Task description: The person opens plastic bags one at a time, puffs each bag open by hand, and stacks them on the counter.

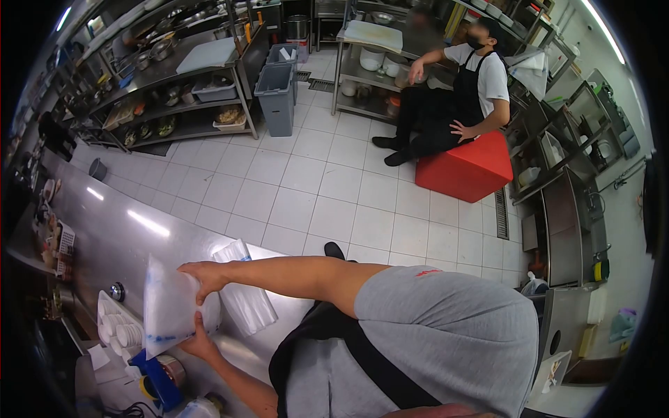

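A thick white stack of plastic bags [168, 306] with blue print stands tilted over the steel counter. My right hand [203, 279] grips its upper side near edge, thumb pointing down along the face. Lower down, my left hand [198, 341] holds the same stack, thumb up and the other fingers partly hidden beneath it. A second bundle of clear plastic bags [245, 296] lies flat on the counter beside my right wrist.
The steel counter [132, 198] carries a tray of white cups [120, 324], a round bell [117, 291] and a blue tape dispenser [159, 383]. Across the tiled floor, a co-worker [463, 97] sits on a red box [463, 167]. Grey bins [277, 97] stand by the shelves.
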Motion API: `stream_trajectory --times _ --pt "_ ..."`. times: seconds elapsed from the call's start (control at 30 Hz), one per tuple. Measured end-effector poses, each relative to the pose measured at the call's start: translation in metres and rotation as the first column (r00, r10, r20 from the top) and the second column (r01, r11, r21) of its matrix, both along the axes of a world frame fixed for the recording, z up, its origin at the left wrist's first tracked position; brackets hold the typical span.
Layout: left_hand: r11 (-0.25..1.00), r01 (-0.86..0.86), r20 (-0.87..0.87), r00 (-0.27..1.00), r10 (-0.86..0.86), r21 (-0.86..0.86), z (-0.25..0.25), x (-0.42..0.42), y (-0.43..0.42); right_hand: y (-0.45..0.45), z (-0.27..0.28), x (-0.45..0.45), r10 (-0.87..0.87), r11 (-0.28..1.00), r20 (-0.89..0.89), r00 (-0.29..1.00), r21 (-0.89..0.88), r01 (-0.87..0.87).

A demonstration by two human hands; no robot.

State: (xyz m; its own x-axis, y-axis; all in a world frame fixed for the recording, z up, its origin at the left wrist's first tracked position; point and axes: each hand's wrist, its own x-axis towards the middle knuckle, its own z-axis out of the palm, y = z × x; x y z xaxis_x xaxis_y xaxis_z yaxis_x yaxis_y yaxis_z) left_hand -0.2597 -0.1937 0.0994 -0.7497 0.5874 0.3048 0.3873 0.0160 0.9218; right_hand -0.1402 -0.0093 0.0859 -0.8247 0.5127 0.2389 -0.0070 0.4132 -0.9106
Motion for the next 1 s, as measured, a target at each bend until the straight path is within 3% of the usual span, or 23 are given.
stream_trajectory --times 0.37,1.0 --pt "1.000 0.001 0.003 1.000 -0.001 -0.005 -0.001 0.002 -0.001 -0.002 0.005 0.007 0.026 0.998 0.036 0.999 -0.063 -0.024" --pt "0.997 0.003 0.038 0.999 -0.006 0.083 0.002 0.007 0.001 0.000 -0.008 -0.002 -0.002 1.000 0.000 1.000 -0.026 0.002"
